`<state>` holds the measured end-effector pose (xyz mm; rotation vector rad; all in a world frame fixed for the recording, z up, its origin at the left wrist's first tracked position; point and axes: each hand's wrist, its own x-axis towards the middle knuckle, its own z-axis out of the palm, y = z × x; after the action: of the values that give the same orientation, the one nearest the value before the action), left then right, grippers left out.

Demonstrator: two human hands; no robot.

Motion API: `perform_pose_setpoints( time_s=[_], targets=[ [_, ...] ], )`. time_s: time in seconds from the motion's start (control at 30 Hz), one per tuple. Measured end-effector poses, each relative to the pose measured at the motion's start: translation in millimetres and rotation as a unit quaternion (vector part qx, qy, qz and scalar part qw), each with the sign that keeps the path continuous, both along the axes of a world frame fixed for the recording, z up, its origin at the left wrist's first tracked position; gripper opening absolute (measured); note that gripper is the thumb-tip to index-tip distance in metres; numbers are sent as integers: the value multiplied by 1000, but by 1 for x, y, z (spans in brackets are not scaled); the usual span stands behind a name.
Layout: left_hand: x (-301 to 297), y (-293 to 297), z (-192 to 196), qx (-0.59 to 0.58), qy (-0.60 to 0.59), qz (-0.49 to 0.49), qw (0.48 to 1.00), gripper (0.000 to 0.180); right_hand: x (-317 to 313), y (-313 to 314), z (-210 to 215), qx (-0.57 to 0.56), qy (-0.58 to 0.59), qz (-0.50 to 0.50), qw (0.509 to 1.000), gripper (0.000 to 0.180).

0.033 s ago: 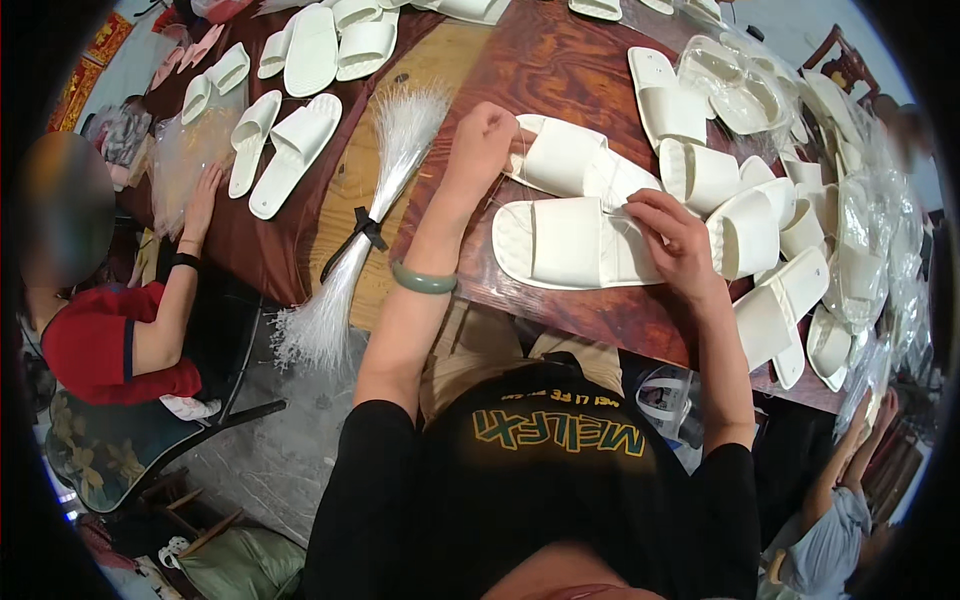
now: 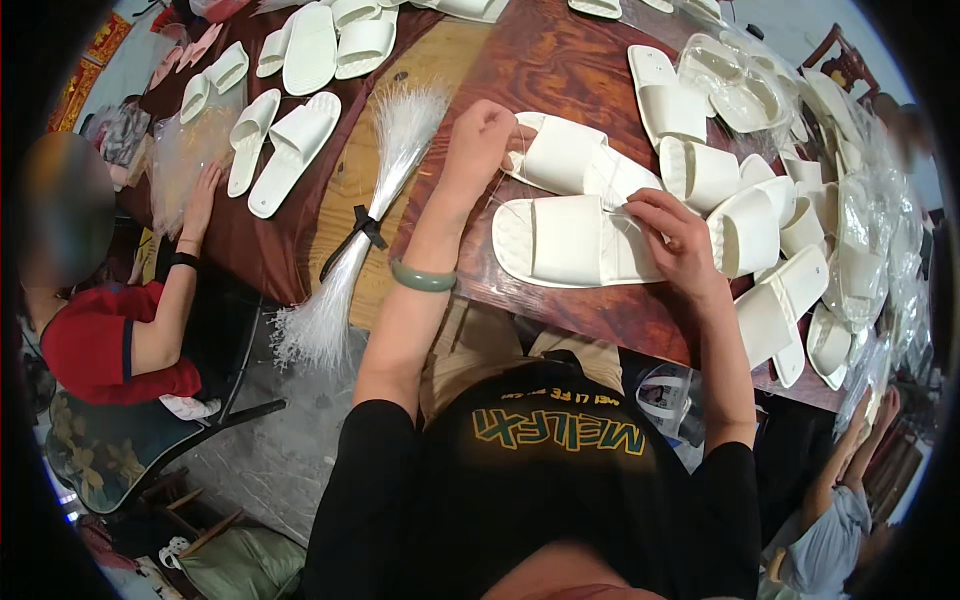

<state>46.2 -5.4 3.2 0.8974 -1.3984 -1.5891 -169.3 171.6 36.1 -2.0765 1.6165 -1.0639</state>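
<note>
Two white slippers lie side by side on the table before me, toes to the left. My left hand (image 2: 482, 140) is closed in a pinch at the toe of the far slipper (image 2: 565, 155). A thin clear plastic strand, barely visible, seems to run from its fingertips. My right hand (image 2: 678, 240) is over the heel part of the near slipper (image 2: 567, 242), thumb and forefinger pinched on a fine clear strand near the gap between the two slippers. Left of my left forearm lies a bundle of clear plastic strands (image 2: 385, 185), bound with a black tie (image 2: 362, 236).
Loose white slippers (image 2: 745, 232) and bagged ones (image 2: 860, 250) are heaped on the right of the wooden table (image 2: 540, 60). More slippers (image 2: 297, 135) lie at the far left. A person in red (image 2: 120, 335) sits at left; another person's hands (image 2: 875, 420) are at lower right.
</note>
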Motion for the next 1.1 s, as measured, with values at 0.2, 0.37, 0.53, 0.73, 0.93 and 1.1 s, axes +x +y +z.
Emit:
perform_pose_setpoints(
  time_s=[0.2, 0.37, 0.53, 0.73, 0.93, 1.1],
  targets=[
    [11, -4, 6, 62, 64, 14, 996, 17, 4, 12, 13, 54, 41, -15, 998, 24],
    [14, -1, 7, 116, 116, 28, 986, 16, 4, 12, 13, 54, 59, 1, 997, 24],
    [21, -5, -3, 78, 51, 6, 996, 17, 4, -29, -2, 11, 68, 67, 995, 22],
    [12, -7, -17, -167, -119, 33, 978, 25, 9, -72, -11, 35, -4, 126, 991, 23],
    [11, -15, -9, -321, -261, 16, 911, 33, 11, -89, -18, 18, -32, 136, 990, 22],
    [-4, -26, -17, -391, -382, 14, 837, 18, 5, -94, -32, -17, 56, 127, 990, 20]
  ],
)
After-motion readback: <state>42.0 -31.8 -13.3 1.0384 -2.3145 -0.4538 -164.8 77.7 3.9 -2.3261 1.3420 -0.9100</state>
